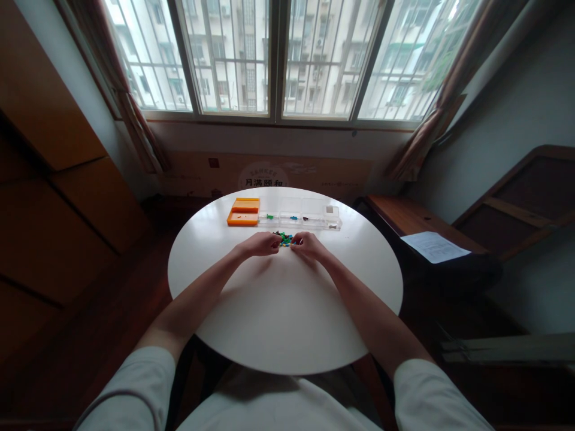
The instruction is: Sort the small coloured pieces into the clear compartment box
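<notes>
Both hands meet at a small pile of mixed pieces (286, 239), green, blue, yellow and dark, on the white round table (278, 311). From the left, my left hand (265, 243) touches the pile's edge with its fingers curled closed. My right hand (308, 243) reaches in from the other side, fingertips pinched together at the pieces. What either hand holds, if anything, is too small to make out. Just beyond the pile stands an orange box (230, 219) with a few tiny bits inside. Joined along its right are clear plastic boxes (274, 224) holding small green, blue and dark pieces.
A wooden bench (404, 216) at the right carries a sheet of paper (435, 247). Behind the table, a printed cardboard panel (323, 170) leans below the barred window (278, 60). An orange-brown cabinet (49, 227) fills the left side.
</notes>
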Demonstrator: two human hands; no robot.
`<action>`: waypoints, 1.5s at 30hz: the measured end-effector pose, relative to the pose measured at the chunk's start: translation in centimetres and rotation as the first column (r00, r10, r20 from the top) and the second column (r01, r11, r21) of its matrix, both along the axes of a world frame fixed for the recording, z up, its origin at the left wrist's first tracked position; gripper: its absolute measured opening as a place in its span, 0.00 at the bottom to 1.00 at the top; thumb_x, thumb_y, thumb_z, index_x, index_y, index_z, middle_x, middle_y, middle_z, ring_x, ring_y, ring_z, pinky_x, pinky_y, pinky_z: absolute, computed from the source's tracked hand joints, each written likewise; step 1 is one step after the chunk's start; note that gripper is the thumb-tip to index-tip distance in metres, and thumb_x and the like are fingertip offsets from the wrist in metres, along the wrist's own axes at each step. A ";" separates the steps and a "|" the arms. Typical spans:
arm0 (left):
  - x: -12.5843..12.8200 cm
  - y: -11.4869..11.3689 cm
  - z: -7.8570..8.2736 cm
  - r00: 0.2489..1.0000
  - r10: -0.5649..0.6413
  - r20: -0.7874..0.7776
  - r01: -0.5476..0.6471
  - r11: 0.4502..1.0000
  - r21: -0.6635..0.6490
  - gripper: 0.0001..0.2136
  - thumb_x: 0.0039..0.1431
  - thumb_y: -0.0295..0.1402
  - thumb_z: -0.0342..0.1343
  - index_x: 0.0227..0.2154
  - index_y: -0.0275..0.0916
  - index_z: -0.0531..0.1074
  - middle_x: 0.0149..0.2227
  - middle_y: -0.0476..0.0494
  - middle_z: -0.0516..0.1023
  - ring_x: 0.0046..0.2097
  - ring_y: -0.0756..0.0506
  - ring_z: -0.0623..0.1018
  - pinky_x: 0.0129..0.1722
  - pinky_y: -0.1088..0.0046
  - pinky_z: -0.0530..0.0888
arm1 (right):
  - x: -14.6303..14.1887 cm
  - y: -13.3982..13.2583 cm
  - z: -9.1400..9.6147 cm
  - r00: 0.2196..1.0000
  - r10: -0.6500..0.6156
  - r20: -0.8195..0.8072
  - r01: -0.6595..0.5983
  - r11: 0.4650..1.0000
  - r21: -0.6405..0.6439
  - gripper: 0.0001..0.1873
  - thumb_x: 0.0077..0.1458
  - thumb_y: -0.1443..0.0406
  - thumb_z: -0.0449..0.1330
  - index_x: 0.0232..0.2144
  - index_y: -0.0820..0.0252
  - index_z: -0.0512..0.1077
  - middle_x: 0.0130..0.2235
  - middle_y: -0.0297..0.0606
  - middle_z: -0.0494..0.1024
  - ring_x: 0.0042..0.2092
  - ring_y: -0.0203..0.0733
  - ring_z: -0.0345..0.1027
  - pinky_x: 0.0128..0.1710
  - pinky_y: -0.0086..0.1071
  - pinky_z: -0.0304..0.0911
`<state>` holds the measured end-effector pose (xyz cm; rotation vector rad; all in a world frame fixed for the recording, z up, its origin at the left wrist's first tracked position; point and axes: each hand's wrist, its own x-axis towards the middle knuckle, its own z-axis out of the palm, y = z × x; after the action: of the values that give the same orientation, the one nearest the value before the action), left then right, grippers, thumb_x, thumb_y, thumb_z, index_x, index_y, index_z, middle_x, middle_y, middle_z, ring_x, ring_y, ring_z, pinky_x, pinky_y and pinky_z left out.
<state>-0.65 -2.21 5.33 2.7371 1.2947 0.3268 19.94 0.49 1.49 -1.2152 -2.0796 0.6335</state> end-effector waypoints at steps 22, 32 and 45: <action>0.8 0.2 -0.1 0.972 0.130 0.197 -0.168 0.968 0.188 0.11 0.55 0.38 0.51 0.36 0.40 0.73 0.25 0.48 0.75 0.27 0.49 0.72 0.26 0.78 0.60 | -1.5 0.1 0.1 0.710 -0.203 -0.674 -0.245 0.827 -0.506 0.17 0.34 0.57 0.68 0.26 0.62 0.73 0.25 0.37 0.75 0.25 0.33 0.66 0.22 0.26 0.55; 0.9 0.3 -0.3 0.970 0.088 0.226 -0.132 0.973 0.189 0.12 0.56 0.40 0.51 0.35 0.40 0.75 0.25 0.47 0.75 0.27 0.50 0.72 0.26 0.78 0.60 | -1.7 -0.2 0.2 0.663 -0.186 -0.725 -0.336 0.792 -0.510 0.17 0.34 0.56 0.68 0.24 0.63 0.73 0.22 0.33 0.71 0.23 0.29 0.59 0.20 0.25 0.50; 0.9 0.6 -1.2 0.961 0.045 0.273 -0.103 0.974 0.202 0.11 0.55 0.39 0.50 0.32 0.40 0.76 0.23 0.49 0.75 0.24 0.52 0.71 0.24 0.78 0.58 | -1.9 -0.4 0.4 0.717 -0.103 -0.690 -0.343 0.809 -0.478 0.19 0.32 0.55 0.69 0.20 0.65 0.71 0.19 0.32 0.67 0.22 0.28 0.55 0.21 0.27 0.47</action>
<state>0.20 -1.61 4.18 2.6906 1.3589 0.8573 18.05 0.07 1.84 -0.8987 -1.3401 1.6130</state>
